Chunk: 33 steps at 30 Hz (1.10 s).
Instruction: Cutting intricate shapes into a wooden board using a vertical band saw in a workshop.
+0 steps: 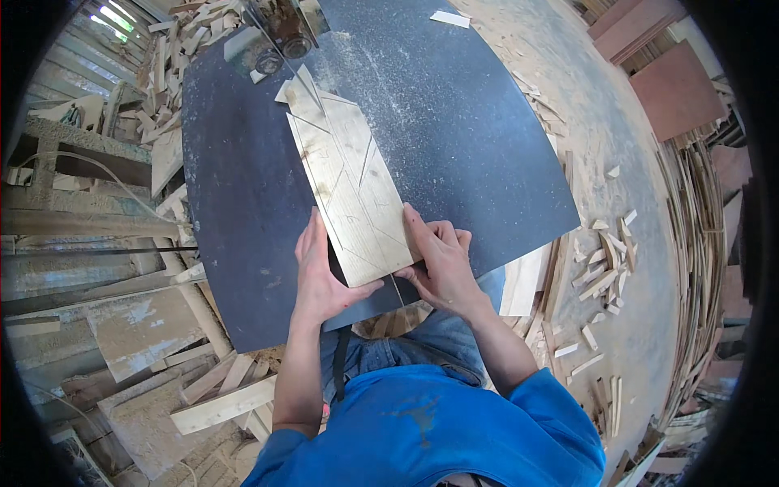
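Blue cloth of my shirt lies closest, just behind both grips. To the left, a pale plank rests among scrap lumber behind my left grip, and a heap of offcuts lies well ahead and left of it, beyond the dark tabletop.

My left hand is closed along the left edge of the wooden board, thumb at the near end. The board lies between my two grips and runs forward from them, slanting a little left, with slanting dark lines across its face; some may be cuts, some only markings. Straight ahead of my left grip stands the metal saw guide, with the board's pointed far end just short of it; the blade itself I can't make out clearly.

My right hand grips the right edge and near corner. Ahead of it, sawdust dusts the tabletop, and a pale strip lies at the far edge. Well to its right, wood scraps litter the floor.

I judge this to be guiding the board at the saw; the next move would call for even pressure, a line kept true and fingers well clear.
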Each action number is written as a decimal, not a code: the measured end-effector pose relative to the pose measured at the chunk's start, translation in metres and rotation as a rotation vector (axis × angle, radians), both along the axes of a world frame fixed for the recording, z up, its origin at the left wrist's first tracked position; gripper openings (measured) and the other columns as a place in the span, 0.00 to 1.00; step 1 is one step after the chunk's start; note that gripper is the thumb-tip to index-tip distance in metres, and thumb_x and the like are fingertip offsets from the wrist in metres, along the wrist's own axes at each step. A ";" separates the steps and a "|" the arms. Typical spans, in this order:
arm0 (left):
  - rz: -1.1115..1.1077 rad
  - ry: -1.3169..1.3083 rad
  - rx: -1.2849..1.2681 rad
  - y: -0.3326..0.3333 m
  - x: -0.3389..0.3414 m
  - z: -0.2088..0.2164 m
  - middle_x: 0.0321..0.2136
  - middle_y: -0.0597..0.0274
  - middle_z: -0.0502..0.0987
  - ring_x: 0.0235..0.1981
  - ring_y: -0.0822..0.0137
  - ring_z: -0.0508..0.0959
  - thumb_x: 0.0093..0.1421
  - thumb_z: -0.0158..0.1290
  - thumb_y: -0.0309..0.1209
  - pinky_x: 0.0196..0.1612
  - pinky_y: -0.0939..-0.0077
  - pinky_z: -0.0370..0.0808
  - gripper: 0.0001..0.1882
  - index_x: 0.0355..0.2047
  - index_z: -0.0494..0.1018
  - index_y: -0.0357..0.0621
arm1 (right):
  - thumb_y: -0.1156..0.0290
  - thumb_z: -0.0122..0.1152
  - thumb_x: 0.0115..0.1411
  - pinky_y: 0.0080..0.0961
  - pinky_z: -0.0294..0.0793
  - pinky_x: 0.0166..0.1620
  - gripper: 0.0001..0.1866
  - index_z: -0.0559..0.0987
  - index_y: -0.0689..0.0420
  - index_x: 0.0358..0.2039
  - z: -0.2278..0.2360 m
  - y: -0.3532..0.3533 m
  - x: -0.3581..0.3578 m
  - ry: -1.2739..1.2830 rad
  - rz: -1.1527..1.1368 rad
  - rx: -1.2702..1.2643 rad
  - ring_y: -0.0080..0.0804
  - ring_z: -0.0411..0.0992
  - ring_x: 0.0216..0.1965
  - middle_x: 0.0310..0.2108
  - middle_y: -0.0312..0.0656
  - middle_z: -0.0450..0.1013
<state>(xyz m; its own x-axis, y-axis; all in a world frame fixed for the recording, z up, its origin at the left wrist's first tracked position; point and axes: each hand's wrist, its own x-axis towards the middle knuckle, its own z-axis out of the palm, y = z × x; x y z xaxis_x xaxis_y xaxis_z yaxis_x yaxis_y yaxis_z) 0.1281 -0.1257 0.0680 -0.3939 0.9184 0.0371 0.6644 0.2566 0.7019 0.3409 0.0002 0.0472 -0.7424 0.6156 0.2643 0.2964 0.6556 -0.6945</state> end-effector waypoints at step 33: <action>0.015 0.065 0.011 0.012 -0.011 -0.006 0.75 0.34 0.60 0.75 0.38 0.61 0.32 0.84 0.45 0.77 0.44 0.54 0.78 0.79 0.50 0.33 | 0.56 0.78 0.59 0.39 0.62 0.55 0.51 0.64 0.56 0.78 -0.006 0.009 -0.012 0.025 -0.057 -0.004 0.41 0.71 0.51 0.51 0.42 0.78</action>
<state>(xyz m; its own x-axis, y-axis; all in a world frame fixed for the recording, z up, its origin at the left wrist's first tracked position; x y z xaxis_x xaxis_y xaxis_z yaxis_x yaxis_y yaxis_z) 0.1176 -0.1140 0.0623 -0.4039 0.9119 0.0727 0.7050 0.2596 0.6600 0.3286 0.0094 0.0416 -0.6993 0.6578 0.2797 0.3162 0.6356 -0.7043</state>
